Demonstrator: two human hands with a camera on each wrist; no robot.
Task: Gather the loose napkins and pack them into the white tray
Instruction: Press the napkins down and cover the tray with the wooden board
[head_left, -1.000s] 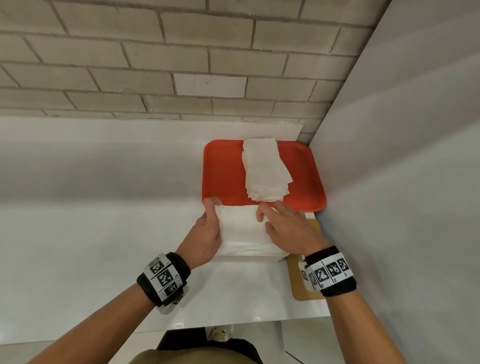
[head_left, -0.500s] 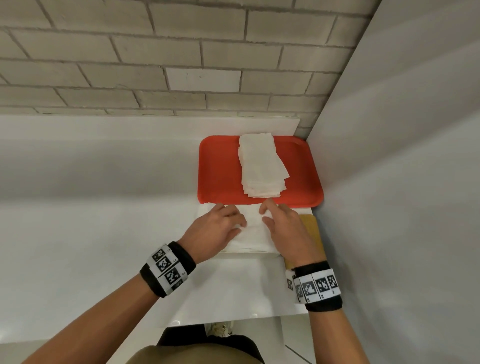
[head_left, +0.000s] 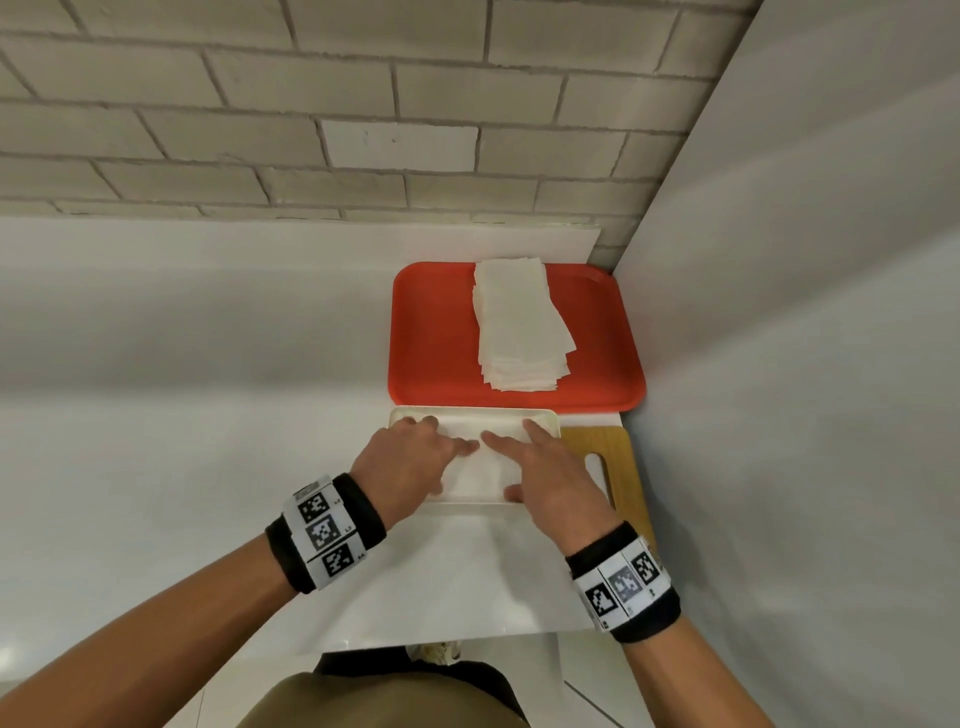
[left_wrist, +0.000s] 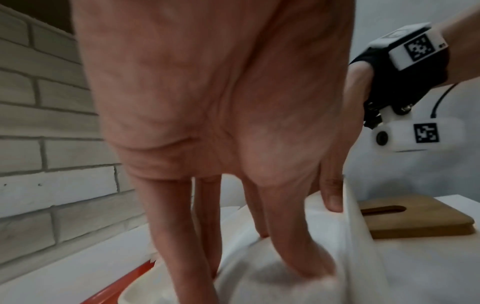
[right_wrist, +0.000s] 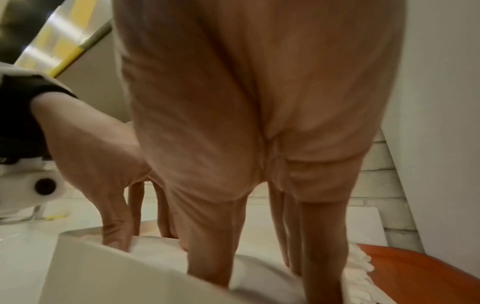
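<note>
A white tray sits on the white table just in front of a red tray. A pad of white napkins lies inside the white tray. My left hand and right hand both lie on top of it, fingers straight, pressing down, fingertips nearly meeting. In the left wrist view the left hand's fingers dent the napkins. In the right wrist view the right hand's fingers press inside the tray wall. A fanned stack of loose napkins lies on the red tray.
A wooden board with a handle slot lies right of the white tray. A grey partition wall stands close on the right and a brick wall stands behind the table. The table's front edge is near my body.
My left hand has come off the left side of the napkin pad onto its top. Both hands now lie flat on it, and the white tray's rim shows around the pad.
</note>
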